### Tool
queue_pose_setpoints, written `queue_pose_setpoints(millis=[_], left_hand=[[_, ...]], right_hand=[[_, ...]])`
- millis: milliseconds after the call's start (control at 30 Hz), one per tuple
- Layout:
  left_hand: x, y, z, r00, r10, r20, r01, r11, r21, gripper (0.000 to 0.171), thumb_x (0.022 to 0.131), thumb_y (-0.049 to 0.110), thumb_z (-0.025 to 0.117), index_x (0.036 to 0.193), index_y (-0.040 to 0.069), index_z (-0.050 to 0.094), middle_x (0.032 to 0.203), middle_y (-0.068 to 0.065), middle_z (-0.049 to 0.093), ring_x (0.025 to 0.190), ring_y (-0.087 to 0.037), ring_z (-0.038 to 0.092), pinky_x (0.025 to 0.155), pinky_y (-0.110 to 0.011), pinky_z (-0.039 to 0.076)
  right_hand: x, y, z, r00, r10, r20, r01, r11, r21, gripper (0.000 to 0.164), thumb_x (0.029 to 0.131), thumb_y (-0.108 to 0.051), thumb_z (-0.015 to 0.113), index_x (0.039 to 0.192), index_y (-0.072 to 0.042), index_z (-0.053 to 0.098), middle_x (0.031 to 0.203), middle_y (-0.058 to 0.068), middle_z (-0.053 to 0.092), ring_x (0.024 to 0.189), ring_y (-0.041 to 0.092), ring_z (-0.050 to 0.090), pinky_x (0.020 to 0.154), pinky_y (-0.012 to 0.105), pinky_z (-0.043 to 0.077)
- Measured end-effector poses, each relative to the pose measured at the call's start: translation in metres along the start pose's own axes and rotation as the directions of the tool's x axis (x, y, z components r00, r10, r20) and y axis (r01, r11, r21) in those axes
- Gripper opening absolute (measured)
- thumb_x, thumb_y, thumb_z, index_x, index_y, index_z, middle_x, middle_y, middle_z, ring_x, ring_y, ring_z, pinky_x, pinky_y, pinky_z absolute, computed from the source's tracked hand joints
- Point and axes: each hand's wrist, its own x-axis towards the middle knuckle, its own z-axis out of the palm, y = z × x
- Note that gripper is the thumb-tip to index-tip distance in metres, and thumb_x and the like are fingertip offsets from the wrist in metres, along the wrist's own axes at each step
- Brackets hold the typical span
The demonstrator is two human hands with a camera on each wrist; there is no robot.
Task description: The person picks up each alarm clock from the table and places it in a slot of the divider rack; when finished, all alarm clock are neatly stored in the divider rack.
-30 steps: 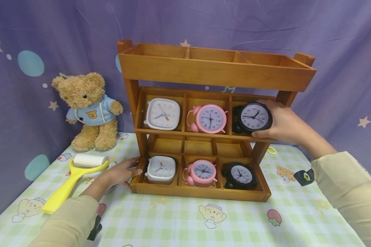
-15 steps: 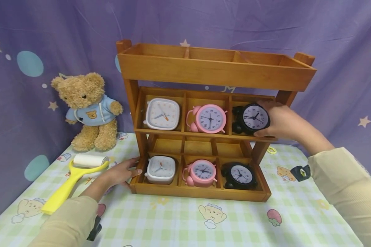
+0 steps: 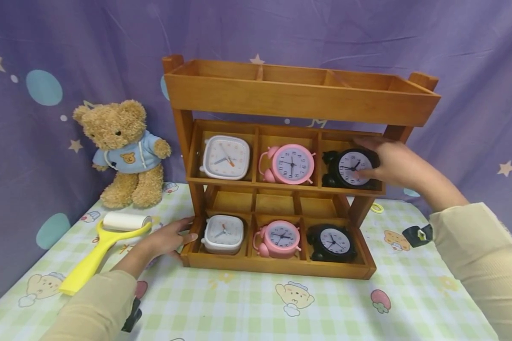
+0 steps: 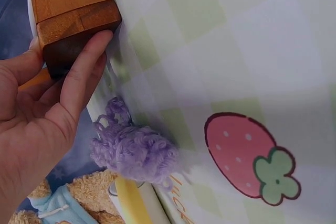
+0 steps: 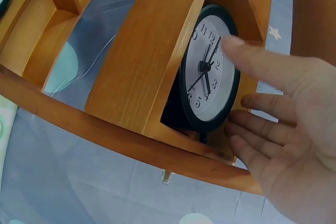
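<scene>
A three-tier wooden shelf (image 3: 298, 97) stands on the table. My left hand (image 3: 166, 239) grips its lower left end, thumb on one side and fingers on the other in the left wrist view. In the middle tier's right compartment sits a black alarm clock (image 3: 344, 166). My right hand (image 3: 397, 163) is at that clock; in the right wrist view the thumb tip lies over the clock's dial (image 5: 210, 100) and the fingers extend loosely beside its rim. A pink alarm clock (image 3: 292, 164) and a white square clock (image 3: 226, 157) fill the other two compartments of that tier.
White (image 3: 224, 233), pink (image 3: 280, 239) and black (image 3: 333, 242) clocks sit in the bottom tier. Left of the shelf are a teddy bear (image 3: 128, 154), a yellow-handled lint roller (image 3: 87, 265) and a purple yarn item (image 4: 134, 153). A purple curtain (image 3: 298, 28) hangs behind.
The black clock has gone lower and slightly right into its compartment. My right hand has loosened from around its rim, thumb now over the dial. The left hand has stayed put.
</scene>
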Motion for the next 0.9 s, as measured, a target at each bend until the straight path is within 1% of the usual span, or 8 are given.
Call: queue_pose_setpoints(millis=[200, 333, 433, 533, 600, 733, 800, 900], left_hand=[[0.001, 0.000, 0.001, 1.000, -0.002, 0.003, 0.002, 1.000, 0.006, 0.068, 0.107, 0.011, 0.050, 0.156, -0.015, 0.009, 0.155, -0.044, 0.017, 0.134, -0.058, 0.039, 0.071, -0.046, 0.064], [0.001, 0.000, 0.001, 1.000, 0.010, 0.001, -0.010, 1.000, 0.026, 0.068, 0.107, 0.010, 0.050, 0.155, -0.016, 0.010, 0.154, -0.045, 0.018, 0.134, -0.058, 0.039, 0.073, -0.046, 0.063], [0.001, 0.002, 0.000, 0.999, 0.032, -0.009, -0.031, 0.996, 0.088, 0.067, 0.106, 0.010, 0.051, 0.153, -0.018, 0.013, 0.152, -0.045, 0.023, 0.135, -0.057, 0.038, 0.084, -0.050, 0.061], [0.001, 0.005, -0.001, 0.999, 0.049, -0.013, -0.046, 0.988, 0.148, 0.066, 0.105, 0.009, 0.052, 0.152, -0.020, 0.016, 0.150, -0.044, 0.028, 0.136, -0.057, 0.036, 0.093, -0.055, 0.056], [0.002, 0.007, -0.001, 0.998, 0.065, -0.023, -0.059, 0.976, 0.210, 0.065, 0.105, 0.010, 0.054, 0.150, -0.021, 0.019, 0.148, -0.044, 0.033, 0.136, -0.057, 0.036, 0.101, -0.057, 0.051], [0.002, 0.012, -0.002, 0.995, 0.086, -0.051, -0.063, 0.932, 0.356, 0.063, 0.104, 0.012, 0.056, 0.147, -0.023, 0.027, 0.142, -0.042, 0.044, 0.136, -0.058, 0.035, 0.113, -0.065, 0.033], [0.002, 0.014, -0.002, 0.994, 0.084, -0.064, -0.050, 0.907, 0.418, 0.063, 0.103, 0.015, 0.058, 0.146, -0.022, 0.031, 0.140, -0.041, 0.047, 0.134, -0.058, 0.038, 0.113, -0.065, 0.033], [0.002, 0.015, -0.003, 0.993, 0.085, -0.080, -0.035, 0.867, 0.496, 0.063, 0.102, 0.019, 0.061, 0.145, -0.020, 0.036, 0.138, -0.039, 0.050, 0.130, -0.058, 0.043, 0.110, -0.064, 0.038]], right_hand=[[-0.011, -0.001, 0.006, 0.986, -0.065, -0.156, 0.075, 0.995, 0.061, 0.061, 0.090, -0.028, 0.079, 0.140, 0.000, 0.057, 0.144, 0.026, 0.052, 0.129, 0.045, 0.050, 0.106, 0.064, 0.040], [-0.018, -0.002, 0.015, 0.953, -0.117, -0.280, 0.138, 0.989, 0.053, 0.044, 0.090, -0.021, 0.079, 0.126, 0.001, 0.066, 0.129, 0.024, 0.063, 0.120, 0.043, 0.056, 0.100, 0.063, 0.045], [-0.024, -0.001, 0.022, 0.923, -0.152, -0.352, 0.171, 0.985, 0.025, 0.038, 0.090, -0.018, 0.079, 0.122, 0.000, 0.069, 0.124, 0.024, 0.065, 0.115, 0.044, 0.059, 0.095, 0.064, 0.047], [-0.029, -0.001, 0.028, 0.896, -0.177, -0.407, 0.193, 0.981, -0.002, 0.035, 0.088, -0.015, 0.080, 0.118, -0.001, 0.071, 0.118, 0.022, 0.066, 0.099, 0.040, 0.062, 0.084, 0.059, 0.051], [-0.032, -0.001, 0.030, 0.881, -0.190, -0.434, 0.205, 0.979, -0.014, 0.033, 0.087, -0.013, 0.081, 0.116, -0.002, 0.072, 0.114, 0.021, 0.067, 0.090, 0.037, 0.062, 0.077, 0.056, 0.051], [-0.039, -0.002, 0.033, 0.871, -0.193, -0.452, 0.212, 0.977, -0.009, 0.030, 0.088, -0.013, 0.080, 0.116, -0.005, 0.072, 0.112, 0.018, 0.066, 0.086, 0.035, 0.062, 0.072, 0.055, 0.052], [-0.042, -0.001, 0.035, 0.866, -0.195, -0.460, 0.216, 0.976, -0.007, 0.029, 0.089, -0.013, 0.079, 0.116, -0.007, 0.072, 0.112, 0.017, 0.066, 0.089, 0.036, 0.063, 0.071, 0.055, 0.053], [-0.046, 0.002, 0.040, 0.853, -0.210, -0.478, 0.224, 0.974, -0.028, 0.029, 0.088, -0.011, 0.080, 0.116, -0.008, 0.072, 0.111, 0.015, 0.067, 0.082, 0.030, 0.062, 0.063, 0.048, 0.051]])
